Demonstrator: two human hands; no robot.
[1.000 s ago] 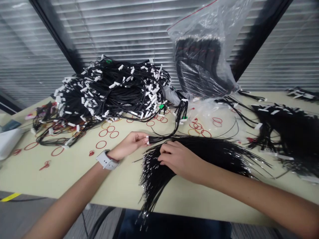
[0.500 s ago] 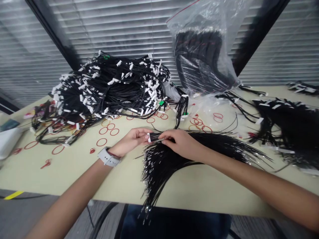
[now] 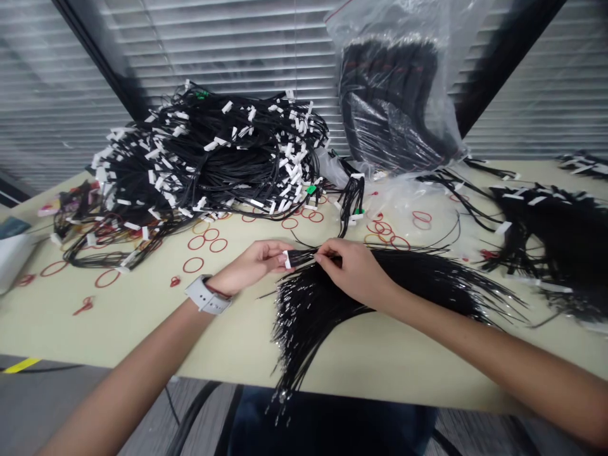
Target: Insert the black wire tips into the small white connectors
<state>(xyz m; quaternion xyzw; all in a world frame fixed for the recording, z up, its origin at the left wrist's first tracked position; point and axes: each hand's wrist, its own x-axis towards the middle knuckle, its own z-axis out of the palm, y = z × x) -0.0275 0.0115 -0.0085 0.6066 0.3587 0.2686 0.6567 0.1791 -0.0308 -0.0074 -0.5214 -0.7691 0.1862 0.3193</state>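
My left hand [image 3: 256, 263], with a white watch on its wrist, pinches a small white connector [image 3: 287, 258] that several black wires run into. My right hand [image 3: 354, 269] is closed on those black wires [image 3: 304, 256] just right of the connector, fingertips pinched. Both hands hover over a fanned bundle of loose black wires [image 3: 313, 310] with metal tips that lies on the pale table [image 3: 142, 316] and hangs over its front edge.
A big heap of black harnesses with white connectors [image 3: 213, 158] fills the back left. A clear plastic bag of black wires [image 3: 394, 107] stands at the back. More black harnesses [image 3: 560, 247] lie on the right. Red rubber bands [image 3: 204, 244] are scattered about.
My right hand rose from the loose wire bundle to the wires at the connector and now pinches them beside my left hand. The left hand has barely moved.
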